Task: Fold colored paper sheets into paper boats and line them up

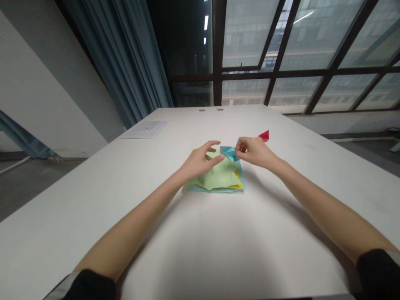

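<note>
A small folded piece of blue paper is pinched in the fingers of my right hand, raised over a stack of paper sheets. My left hand is at the left of it, thumb and fingers apart, with the thumb tip close to the blue paper's left end; whether they touch I cannot tell. Beneath both hands lies the stack, with a light green sheet on top. Yellow paper and light blue paper stick out at its edges. Behind my right hand sits a red folded paper, partly hidden.
The white table stretches away to the windows. A printed sheet lies near its far left edge. Two round grey spots mark the table's far end. A blue curtain hangs at the back left.
</note>
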The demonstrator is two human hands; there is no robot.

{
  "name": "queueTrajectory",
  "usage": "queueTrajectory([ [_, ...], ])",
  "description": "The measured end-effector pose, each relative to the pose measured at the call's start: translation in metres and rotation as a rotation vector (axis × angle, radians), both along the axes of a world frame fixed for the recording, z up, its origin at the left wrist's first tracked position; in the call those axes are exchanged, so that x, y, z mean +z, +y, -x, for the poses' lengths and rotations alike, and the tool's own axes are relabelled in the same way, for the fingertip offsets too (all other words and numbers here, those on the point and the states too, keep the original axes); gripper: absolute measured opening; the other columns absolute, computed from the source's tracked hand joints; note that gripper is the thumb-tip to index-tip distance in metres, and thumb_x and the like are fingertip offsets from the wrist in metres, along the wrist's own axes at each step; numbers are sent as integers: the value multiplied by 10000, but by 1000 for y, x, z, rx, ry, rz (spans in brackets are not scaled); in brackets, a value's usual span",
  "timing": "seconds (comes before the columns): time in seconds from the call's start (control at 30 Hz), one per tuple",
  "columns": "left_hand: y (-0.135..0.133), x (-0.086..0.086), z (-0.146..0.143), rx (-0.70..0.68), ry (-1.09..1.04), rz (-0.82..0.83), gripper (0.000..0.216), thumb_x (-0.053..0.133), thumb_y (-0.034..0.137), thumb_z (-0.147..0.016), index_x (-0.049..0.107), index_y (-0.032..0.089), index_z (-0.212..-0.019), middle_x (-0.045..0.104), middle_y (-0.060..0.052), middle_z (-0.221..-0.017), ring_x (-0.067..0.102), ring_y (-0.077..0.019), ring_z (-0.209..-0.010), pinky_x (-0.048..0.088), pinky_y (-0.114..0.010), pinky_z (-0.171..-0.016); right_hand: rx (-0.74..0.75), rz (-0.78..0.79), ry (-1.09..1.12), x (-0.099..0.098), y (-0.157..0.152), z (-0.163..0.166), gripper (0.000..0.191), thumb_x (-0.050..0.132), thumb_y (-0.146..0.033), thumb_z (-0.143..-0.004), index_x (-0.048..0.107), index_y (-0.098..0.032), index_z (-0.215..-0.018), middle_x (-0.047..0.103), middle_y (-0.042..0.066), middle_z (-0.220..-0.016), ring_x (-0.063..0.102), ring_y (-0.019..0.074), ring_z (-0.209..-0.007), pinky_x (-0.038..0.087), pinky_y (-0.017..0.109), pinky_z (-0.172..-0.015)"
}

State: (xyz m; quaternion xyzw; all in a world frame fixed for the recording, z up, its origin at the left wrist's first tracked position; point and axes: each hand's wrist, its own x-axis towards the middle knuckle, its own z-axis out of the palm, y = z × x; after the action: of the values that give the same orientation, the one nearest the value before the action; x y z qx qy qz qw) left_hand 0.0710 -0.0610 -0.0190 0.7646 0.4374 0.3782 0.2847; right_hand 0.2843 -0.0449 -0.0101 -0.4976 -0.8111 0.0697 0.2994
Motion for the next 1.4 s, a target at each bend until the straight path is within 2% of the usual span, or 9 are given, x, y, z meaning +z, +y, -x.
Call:
queueTrajectory([
  [0.23,4,1,-6,-47,46,-19,248,646,274,-722,644,174,-949,661,-64,-980,614,-143,-696,489,-277,-676,100,161,168,2,-13,17,60,587,-158,-624,540,-192,-608,645,0,-655,582,133,-604,415,227,-557],
  [0.37,7,3,-5,-75,34,34,253,644,243,-706,633,140,-937,661,-69,-953,604,-129,-680,479,-257,-636,121,235,262,-7,-6,14,68,595,-152,-615,534,-183,-609,638,5,-648,575,122,-588,406,215,-523],
  [0.57,8,4,-5,-97,-68,165,301,655,218,-681,618,105,-958,622,-25,-719,556,-103,-580,443,-228,-565,194,219,326,-9,-6,12,181,578,-132,-603,594,-180,-777,610,-13,-686,537,97,-582,400,208,-524],
  [0.67,8,5,-5,-127,-77,176,291,657,207,-672,619,108,-943,632,-33,-774,553,-97,-593,436,-222,-568,246,262,365,-6,-7,13,204,599,-144,-596,624,-169,-797,606,-4,-719,518,90,-589,411,215,-543],
  [0.87,6,6,-4,-214,5,147,252,638,183,-676,637,122,-921,657,-71,-922,587,-132,-713,462,-250,-649,273,501,549,-3,-8,16,124,608,-204,-633,618,-142,-739,531,-24,-580,480,82,-504,392,216,-466],
  [1.0,7,4,-2,-208,113,92,282,631,166,-669,634,130,-948,659,-72,-955,598,-156,-759,463,-277,-701,302,448,578,1,-10,16,128,611,-198,-642,595,-152,-761,523,-32,-606,478,78,-502,399,219,-463],
  [1.17,6,1,1,-216,251,63,403,656,206,-664,598,153,-1059,651,-34,-853,590,-170,-758,450,-260,-665,319,188,579,4,-10,16,83,596,-202,-702,588,-164,-776,569,2,-749,524,96,-626,437,236,-536],
  [1.3,5,0,-2,-254,259,85,263,599,363,-748,638,145,-889,638,-30,-777,578,-150,-663,441,-238,-581,249,144,644,4,-12,19,121,604,-249,-725,555,-174,-806,549,-3,-763,546,100,-602,437,242,-506],
  [1.4,6,-2,-4,-222,171,177,301,478,402,-829,627,141,-806,624,-30,-713,587,-136,-590,445,-227,-524,249,145,628,5,-16,20,267,630,-303,-723,512,-194,-935,536,4,-847,552,96,-585,447,254,-505],
])
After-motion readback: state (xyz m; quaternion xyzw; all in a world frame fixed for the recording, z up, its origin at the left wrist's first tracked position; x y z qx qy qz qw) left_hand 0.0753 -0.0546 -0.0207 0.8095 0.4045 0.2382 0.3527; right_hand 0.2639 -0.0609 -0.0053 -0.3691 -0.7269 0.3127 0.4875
